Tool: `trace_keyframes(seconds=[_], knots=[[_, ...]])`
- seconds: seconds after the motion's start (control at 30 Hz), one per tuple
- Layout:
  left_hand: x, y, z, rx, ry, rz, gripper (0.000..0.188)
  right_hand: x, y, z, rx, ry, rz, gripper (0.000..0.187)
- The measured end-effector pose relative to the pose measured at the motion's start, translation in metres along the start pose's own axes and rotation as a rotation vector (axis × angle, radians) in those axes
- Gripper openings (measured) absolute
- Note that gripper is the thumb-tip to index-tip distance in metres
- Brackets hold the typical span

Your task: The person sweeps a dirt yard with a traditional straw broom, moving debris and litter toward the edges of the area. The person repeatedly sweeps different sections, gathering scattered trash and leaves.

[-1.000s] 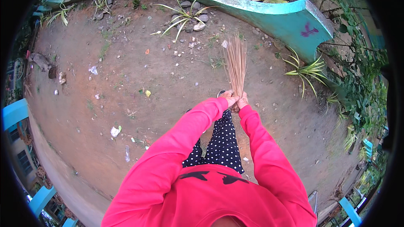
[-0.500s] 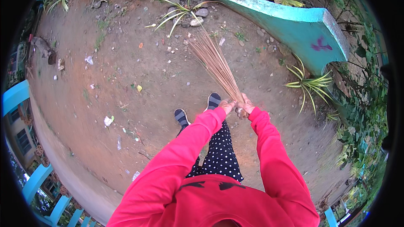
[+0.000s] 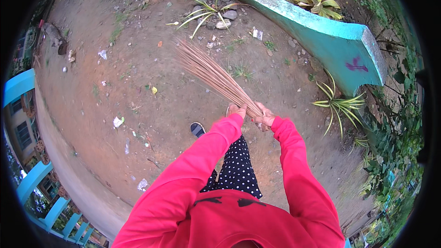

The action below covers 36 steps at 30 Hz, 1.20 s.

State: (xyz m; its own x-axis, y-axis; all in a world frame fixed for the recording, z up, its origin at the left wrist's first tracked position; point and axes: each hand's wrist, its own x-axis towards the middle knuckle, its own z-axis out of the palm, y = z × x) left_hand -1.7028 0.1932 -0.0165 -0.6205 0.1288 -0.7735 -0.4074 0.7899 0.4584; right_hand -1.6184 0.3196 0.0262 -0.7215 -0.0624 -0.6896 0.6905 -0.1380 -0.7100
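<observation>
A broom of thin brown sticks [image 3: 216, 77] slants from my hands toward the far left, its spread tips over the bare dirt and slightly blurred. My left hand [image 3: 237, 110] is closed round the sticks just above the bound end. Closer to the butt, my right hand [image 3: 264, 115] grips the broom's handle end, the fingers partly hidden behind the bundle. Both forearms are in red sleeves. My left foot in a dark striped shoe [image 3: 197, 129] shows below the hands; the other foot is mostly hidden behind my left hand.
A turquoise low wall [image 3: 321, 48] curves along the far and right side. Striped-leaf plants grow by stones [image 3: 230, 14] and beside the wall [image 3: 339, 103]. Litter lies on the dirt at left, including a white scrap [image 3: 118, 121] and a plastic piece [image 3: 142, 184].
The broom's tips have swung to the left, away from the stones. Both hands have shifted slightly left with it, and a white scrap near the wall now shows fully.
</observation>
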Motion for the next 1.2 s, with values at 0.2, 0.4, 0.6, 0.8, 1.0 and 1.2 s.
trace_keyframes(seconds=[0.2,0.4,0.6,0.8,1.0,1.2], knots=[[-0.012,0.022,0.008,-0.323,-0.397,-0.034,0.048,-0.015,-0.004,0.006,0.421,0.513,0.008,0.068],[0.042,0.026,0.02,-0.105,-0.295,0.016,0.057,0.066,-0.011,-0.041,0.148,0.337,0.287,0.059],[0.023,0.028,-0.013,-0.343,-0.519,-0.186,0.061,0.008,-0.016,-0.022,-0.082,0.106,-0.086,0.065],[-0.004,0.03,-0.057,-0.432,-0.55,-0.205,0.059,0.044,0.0,0.036,0.119,0.661,0.113,0.067],[0.033,-0.03,-0.074,-0.448,-0.44,-0.227,0.051,0.08,-0.029,0.015,-0.222,0.271,0.293,0.066],[0.038,-0.052,-0.084,-0.322,-0.55,-0.199,0.052,0.028,-0.022,0.053,-0.425,0.369,-0.22,0.063]])
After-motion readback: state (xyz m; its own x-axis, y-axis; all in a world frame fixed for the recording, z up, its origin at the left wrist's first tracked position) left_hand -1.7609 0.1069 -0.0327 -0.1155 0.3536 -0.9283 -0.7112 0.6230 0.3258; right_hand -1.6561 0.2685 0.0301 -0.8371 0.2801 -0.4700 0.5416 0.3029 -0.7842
